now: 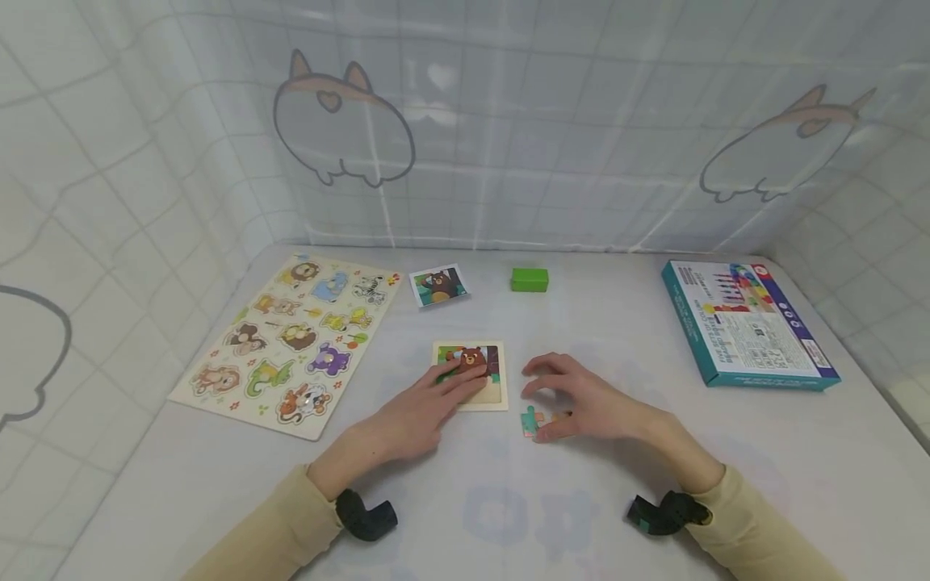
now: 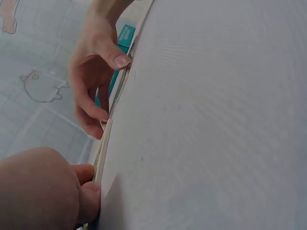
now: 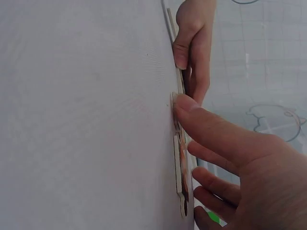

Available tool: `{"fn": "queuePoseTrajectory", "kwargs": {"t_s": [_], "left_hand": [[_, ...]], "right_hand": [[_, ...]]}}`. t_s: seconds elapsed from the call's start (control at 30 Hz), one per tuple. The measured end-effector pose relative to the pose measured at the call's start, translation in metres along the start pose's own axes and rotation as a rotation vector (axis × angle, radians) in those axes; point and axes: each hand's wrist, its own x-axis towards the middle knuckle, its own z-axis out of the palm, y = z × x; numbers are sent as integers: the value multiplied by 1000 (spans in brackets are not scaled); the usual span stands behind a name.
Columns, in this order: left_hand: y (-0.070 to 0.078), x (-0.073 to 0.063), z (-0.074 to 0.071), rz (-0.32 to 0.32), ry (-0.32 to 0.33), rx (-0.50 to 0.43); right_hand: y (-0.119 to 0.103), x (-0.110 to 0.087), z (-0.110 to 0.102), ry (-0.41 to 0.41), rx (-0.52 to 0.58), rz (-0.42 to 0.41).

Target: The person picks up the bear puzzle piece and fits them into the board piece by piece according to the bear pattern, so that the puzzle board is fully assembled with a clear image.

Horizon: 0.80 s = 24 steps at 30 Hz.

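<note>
A small wooden jigsaw tray (image 1: 495, 405) lies mid-table, its upper part filled with pieces of a brown bear picture and its lower part bare. My left hand (image 1: 417, 411) rests on it with extended fingers, covering part of the bear; its thumb (image 2: 89, 196) is at the tray's near edge. Right of the tray lies a loose teal puzzle piece (image 1: 530, 421), with an orange-toned one partly hidden beside it. Over these pieces hovers my right hand (image 1: 592, 401), its fingers spread and curved. The thumb (image 3: 186, 103) touches a piece, and the fingertips stand apart from the thumb.
At the left lies a large wooden animal puzzle board (image 1: 291, 347). A bear picture card (image 1: 439, 286) and a green block (image 1: 529, 280) sit behind the tray. A teal-edged box (image 1: 748, 327) is at the right. Patterned cloth walls (image 1: 552, 161) enclose the table's back and sides.
</note>
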Motion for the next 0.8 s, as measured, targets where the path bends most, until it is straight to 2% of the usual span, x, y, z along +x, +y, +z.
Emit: {"fn": "queuePoseTrajectory", "kwargs": {"t_s": [0.4, 0.8], "left_hand": [[0, -1, 2, -2, 22, -18], [0, -1, 2, 31, 85, -2]], "right_hand": [[2, 2, 4, 13, 20, 26], [4, 2, 5, 16, 38, 36]]}}
